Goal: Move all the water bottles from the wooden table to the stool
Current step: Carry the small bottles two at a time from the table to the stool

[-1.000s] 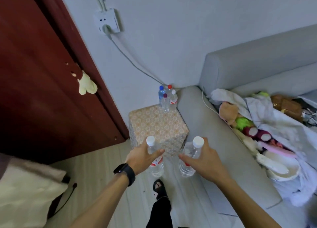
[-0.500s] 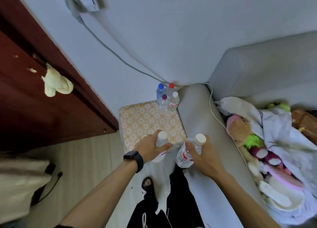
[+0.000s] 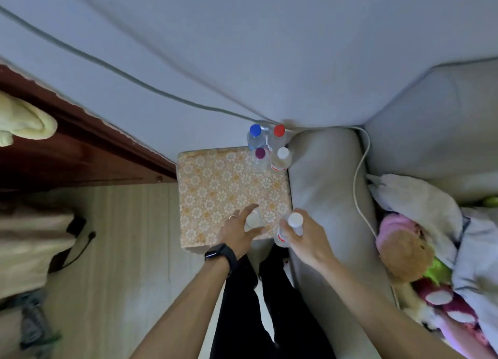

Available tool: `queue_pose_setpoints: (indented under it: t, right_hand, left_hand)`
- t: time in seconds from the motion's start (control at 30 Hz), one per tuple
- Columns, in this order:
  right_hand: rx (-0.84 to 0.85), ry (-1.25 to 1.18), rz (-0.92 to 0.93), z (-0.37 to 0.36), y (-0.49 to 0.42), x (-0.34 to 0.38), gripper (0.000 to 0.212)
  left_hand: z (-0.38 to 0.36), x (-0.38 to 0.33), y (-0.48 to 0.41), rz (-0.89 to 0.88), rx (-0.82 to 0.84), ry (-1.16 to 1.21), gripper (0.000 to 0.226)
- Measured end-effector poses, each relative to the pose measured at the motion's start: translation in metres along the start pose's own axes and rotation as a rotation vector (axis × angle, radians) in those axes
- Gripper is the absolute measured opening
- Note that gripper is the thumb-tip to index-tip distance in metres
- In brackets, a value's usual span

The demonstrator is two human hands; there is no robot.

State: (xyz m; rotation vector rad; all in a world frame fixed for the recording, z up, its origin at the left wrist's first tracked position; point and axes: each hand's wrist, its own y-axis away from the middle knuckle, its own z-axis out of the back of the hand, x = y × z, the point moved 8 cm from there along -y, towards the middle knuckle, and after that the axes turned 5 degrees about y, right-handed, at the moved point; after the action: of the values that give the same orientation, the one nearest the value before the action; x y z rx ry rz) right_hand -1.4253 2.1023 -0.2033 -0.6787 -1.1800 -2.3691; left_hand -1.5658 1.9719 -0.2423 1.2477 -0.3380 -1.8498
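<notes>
- Grip: my left hand (image 3: 237, 232) curls round a first bottle (image 3: 253, 219) over the near edge of the stool (image 3: 215, 191); my right hand (image 3: 304, 240) clamps a second bottle (image 3: 289, 230) just off its corner, cap up for setting down.
- Four bottles (image 3: 266, 148) huddle at the far corner, I reckon to leave room.

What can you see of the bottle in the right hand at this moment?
The bottle in the right hand is small, of clear plastic, with a white cap and a red-and-white label low on its body. The hand grips it just under the cap. It is held near upright, cap towards the camera, at the near right corner of the patterned stool, beside the grey sofa arm. Whether its base touches the stool cannot be told.
</notes>
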Motion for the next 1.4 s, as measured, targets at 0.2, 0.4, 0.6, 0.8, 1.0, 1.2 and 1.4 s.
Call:
queue_pose_setpoints:
  t: [0.2,0.4,0.6,0.8,1.0,1.2,1.4]
  right_hand:
    - [0.041,0.055,0.047,-0.018,-0.066,-0.024,0.052]
    - [0.006,0.078,0.078,-0.029,-0.092,-0.043,0.06]
    - [0.041,0.099,-0.074,-0.044,-0.09,-0.083,0.088]
    - [0.007,-0.065,-0.095,-0.054,-0.097,-0.079,0.073]
    - [-0.051,-0.189,-0.098,-0.045,-0.137,-0.055,0.07]
    - [-0.057,-0.284,-0.085,-0.032,-0.172,-0.034,0.069]
    - [0.024,-0.292,-0.059,-0.028,-0.172,-0.031,0.077]
  left_hand:
    - [-0.027,0.005,-0.057,-0.007,0.049,0.024,0.06]
    - [-0.035,0.017,-0.077,0.026,-0.047,0.092,0.066]
    - [-0.044,0.029,-0.067,0.065,-0.097,0.107,0.087]
    - [-0.04,0.034,-0.077,0.1,-0.154,0.141,0.073]
    - [-0.03,0.01,-0.104,0.041,-0.144,0.197,0.069]
    - [-0.017,-0.007,-0.138,0.022,-0.178,0.148,0.076]
    - [-0.017,-0.002,-0.138,0.013,-0.185,0.146,0.076]
